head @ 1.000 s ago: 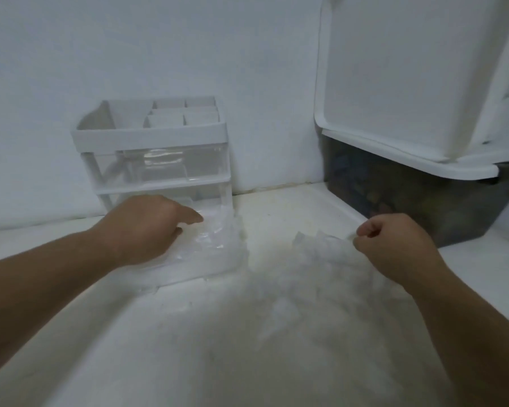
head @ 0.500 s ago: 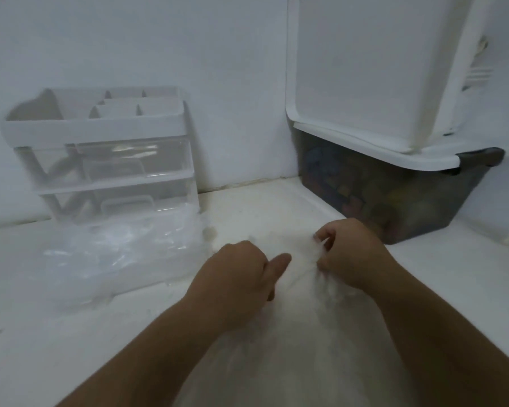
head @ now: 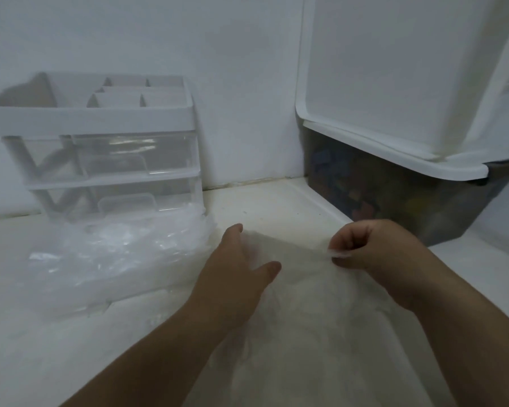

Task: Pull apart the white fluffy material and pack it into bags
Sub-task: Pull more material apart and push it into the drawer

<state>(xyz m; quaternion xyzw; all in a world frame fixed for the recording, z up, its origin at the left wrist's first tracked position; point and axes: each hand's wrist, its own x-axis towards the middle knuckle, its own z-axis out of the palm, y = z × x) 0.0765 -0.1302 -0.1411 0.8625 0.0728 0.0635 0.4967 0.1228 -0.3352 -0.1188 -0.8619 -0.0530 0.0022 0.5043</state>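
I see two bare hands, the left hand (head: 238,268) and the right hand (head: 373,248). The left forearm (head: 165,348) and right forearm (head: 465,312) run uncovered to my view's bottom edge. Finer detail blurs.

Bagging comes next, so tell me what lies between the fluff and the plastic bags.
Nothing visible: only bare counter separates the white fluff from the plastic bags to its left. The left hand rests at that edge.

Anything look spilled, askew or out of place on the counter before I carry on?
Nothing spilled. A large white lid leans tilted on the dark bin, and clear bags lie crumpled against the drawer organizer.
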